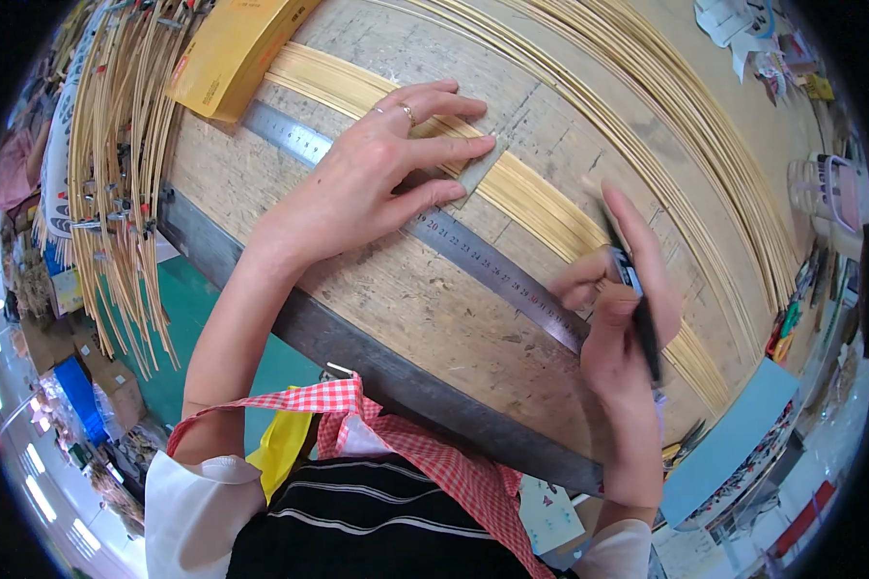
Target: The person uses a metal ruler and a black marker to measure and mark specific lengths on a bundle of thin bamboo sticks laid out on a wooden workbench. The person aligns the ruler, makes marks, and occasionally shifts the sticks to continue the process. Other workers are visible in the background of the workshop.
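Note:
A flat bundle of thin bamboo strips (541,201) runs slantwise across the wooden table. My left hand (381,159), with a ring on one finger, rests over the strips with fingers spread. Its fingertips press on a small grey-green flat piece (476,176) lying across the bundle. Beside the strips, along their near side, a steel ruler (483,261) passes below my left wrist. My right hand (613,333) is closed round a slim black pen-like tool (644,318), somewhat blurred, above the strips near the ruler's right end. The tool's exact kind is unclear.
A yellow box (232,58) stands on the left ends of the strips and ruler. Long loose bamboo strips (666,96) curve along the far side. Bundles of clipped strips (126,154) hang at the left. A dark edge (357,357) borders the table's near side.

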Demonstrator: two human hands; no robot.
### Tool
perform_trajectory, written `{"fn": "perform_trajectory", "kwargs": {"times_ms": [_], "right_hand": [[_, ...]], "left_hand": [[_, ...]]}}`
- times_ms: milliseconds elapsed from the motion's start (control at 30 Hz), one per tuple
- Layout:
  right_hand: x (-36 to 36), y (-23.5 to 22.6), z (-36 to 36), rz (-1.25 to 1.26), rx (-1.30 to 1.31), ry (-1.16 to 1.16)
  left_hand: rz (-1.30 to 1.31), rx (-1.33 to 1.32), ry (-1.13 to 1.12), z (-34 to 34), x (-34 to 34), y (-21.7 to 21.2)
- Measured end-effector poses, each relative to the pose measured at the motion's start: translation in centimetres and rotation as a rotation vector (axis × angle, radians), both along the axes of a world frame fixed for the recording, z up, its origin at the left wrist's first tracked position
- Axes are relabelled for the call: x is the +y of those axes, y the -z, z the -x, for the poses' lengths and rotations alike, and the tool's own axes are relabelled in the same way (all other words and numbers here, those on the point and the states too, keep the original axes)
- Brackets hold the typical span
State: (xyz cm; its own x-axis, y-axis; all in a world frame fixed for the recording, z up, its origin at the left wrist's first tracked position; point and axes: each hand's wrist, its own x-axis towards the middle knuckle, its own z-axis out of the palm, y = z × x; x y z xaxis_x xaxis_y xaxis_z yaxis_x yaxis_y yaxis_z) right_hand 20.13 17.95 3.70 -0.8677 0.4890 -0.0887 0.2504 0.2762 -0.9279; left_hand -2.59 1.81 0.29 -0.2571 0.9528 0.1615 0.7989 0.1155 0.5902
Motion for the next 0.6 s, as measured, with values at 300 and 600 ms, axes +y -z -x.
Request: {"fn": "perform_trajectory", "kwargs": {"times_ms": [300,600], "right_hand": [[-1.3,1.4,3.5,-0.266,0.135,0.068],[-1.8,3.0,4.6,-0.403,0.242,0.018]], "left_hand": [[-0.038,-0.002,0.009,0.1,-0.1,0.6],[-0.050,-0.020,0.007,0.1,-0.1,0.7]]}}
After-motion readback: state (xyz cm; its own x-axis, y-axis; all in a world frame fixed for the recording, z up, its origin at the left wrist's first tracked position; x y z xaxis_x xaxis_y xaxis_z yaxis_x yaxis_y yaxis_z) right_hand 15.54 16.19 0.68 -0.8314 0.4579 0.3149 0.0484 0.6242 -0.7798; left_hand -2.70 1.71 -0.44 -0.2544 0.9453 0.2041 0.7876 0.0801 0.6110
